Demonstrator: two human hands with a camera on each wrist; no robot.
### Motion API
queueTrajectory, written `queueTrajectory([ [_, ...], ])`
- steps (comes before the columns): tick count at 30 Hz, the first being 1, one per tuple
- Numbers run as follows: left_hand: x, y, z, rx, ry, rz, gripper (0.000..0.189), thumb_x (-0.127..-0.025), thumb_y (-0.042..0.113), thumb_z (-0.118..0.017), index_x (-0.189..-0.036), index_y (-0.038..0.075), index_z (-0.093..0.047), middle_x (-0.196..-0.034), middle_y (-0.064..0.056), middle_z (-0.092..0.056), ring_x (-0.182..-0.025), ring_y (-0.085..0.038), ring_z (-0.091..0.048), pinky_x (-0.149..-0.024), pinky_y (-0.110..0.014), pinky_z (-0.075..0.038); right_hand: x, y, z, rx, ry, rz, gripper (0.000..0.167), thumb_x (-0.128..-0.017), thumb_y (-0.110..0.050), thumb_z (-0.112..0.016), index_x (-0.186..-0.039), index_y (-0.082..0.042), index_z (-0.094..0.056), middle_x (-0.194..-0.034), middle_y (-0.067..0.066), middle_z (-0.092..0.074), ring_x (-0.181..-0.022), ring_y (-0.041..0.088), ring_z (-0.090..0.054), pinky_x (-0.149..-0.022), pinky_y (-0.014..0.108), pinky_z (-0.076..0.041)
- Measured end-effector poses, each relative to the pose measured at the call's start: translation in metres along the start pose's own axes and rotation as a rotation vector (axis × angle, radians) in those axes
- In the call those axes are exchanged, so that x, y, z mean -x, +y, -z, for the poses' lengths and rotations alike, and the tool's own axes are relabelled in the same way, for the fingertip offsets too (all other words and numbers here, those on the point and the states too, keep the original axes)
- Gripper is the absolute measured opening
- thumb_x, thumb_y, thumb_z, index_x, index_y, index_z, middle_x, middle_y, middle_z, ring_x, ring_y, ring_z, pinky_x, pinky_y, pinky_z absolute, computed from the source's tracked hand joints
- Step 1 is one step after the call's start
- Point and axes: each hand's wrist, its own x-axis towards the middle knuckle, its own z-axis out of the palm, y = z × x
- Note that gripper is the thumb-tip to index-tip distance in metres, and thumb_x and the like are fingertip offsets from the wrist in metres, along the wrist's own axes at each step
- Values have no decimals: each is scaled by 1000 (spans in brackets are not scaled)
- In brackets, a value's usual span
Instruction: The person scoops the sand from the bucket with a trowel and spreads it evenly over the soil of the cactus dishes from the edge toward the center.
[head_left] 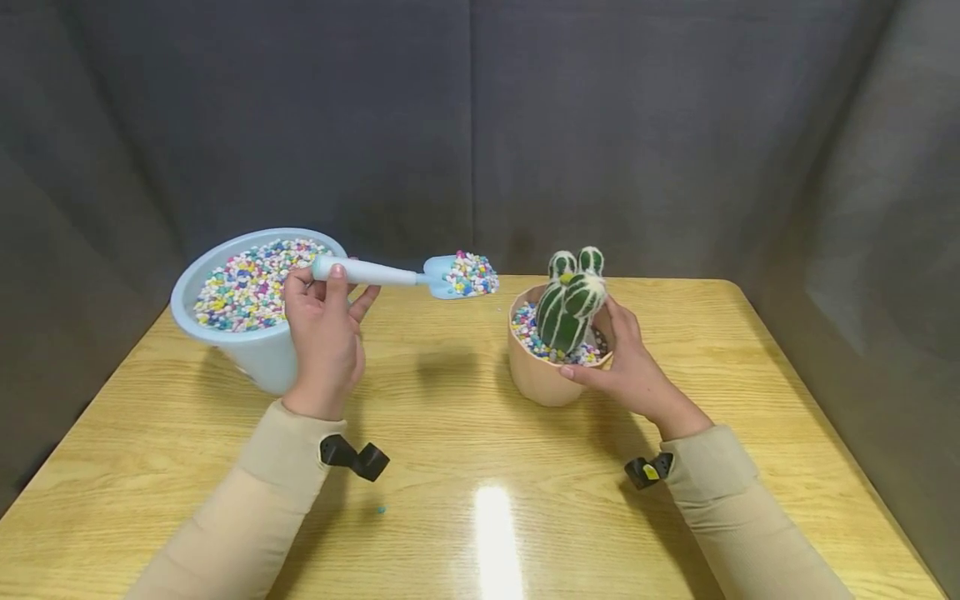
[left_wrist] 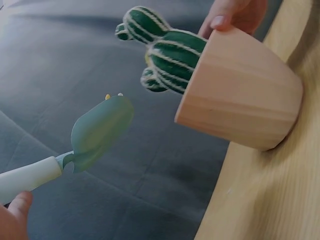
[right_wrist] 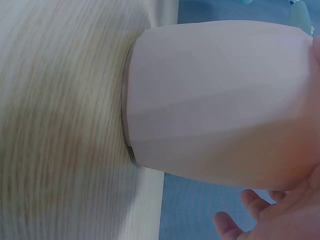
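My left hand (head_left: 326, 333) grips the pale handle of a small blue garden trowel (head_left: 367, 272), held level in the air. Colourful pebbles (head_left: 472, 274) are heaped on its blade, which points right. A peach flower pot (head_left: 547, 383) stands on the table, holding a green-and-white striped cactus (head_left: 566, 312) and more pebbles around its base. My right hand (head_left: 630, 367) holds the pot's right side by the rim, thumb at the front. In the left wrist view the trowel's underside (left_wrist: 102, 131) faces the camera, apart from the pot. The right wrist view is mostly filled by the pot wall (right_wrist: 220, 100).
Behind my left hand, a light blue bucket (head_left: 183, 308) full of multicoloured pebbles stands at the table's left. One stray teal pebble (head_left: 381, 509) lies on the wooden table (head_left: 427, 450). Dark grey curtains (head_left: 337, 125) enclose the back and sides.
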Motion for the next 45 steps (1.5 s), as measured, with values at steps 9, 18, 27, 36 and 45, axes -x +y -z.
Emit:
queueTrajectory([
  [9,8,-14,-10,-11,-9,16,10,-108,-1,-45,-113,6,-40,-117,-17,-54,-105,-21,-64,-89,-36,-61,0,-1,-1,3,-3,-11,118,-85,-27,-86,-166,-13,-2,-165,24,-6,-150,47,-18,-121,65,-18],
  [18,12,-24,-18,-51,-46,26,11,-108,-1,-46,-117,5,-40,-126,-25,-52,-111,-24,-64,-94,-40,-59,-1,1,-1,2,5,6,117,-84,-24,-86,-166,-11,-3,-165,25,-8,-150,46,-18,-122,64,-18],
  [27,15,-29,-19,-85,-74,24,14,-108,-1,-48,-120,3,-41,-120,-16,-56,-114,-26,-63,-96,-41,-57,-1,3,-1,-3,3,15,117,-84,-22,-86,-166,-10,-3,-165,25,-8,-150,45,-17,-122,63,-18],
  [36,16,-27,-21,-114,-103,35,15,-107,-2,-48,-120,3,-41,-119,-15,-58,-114,-28,-62,-93,-37,-59,-1,3,0,-7,4,20,117,-84,-22,-86,-166,-11,-3,-165,24,-8,-151,44,-16,-122,62,-18],
  [45,14,-26,-23,-192,-128,78,15,-109,1,-47,-122,3,-40,-121,-16,-59,-115,-25,-62,-97,-40,-58,-1,3,0,1,8,27,116,-84,-22,-86,-166,-12,-5,-164,24,-9,-150,44,-18,-122,62,-18],
])
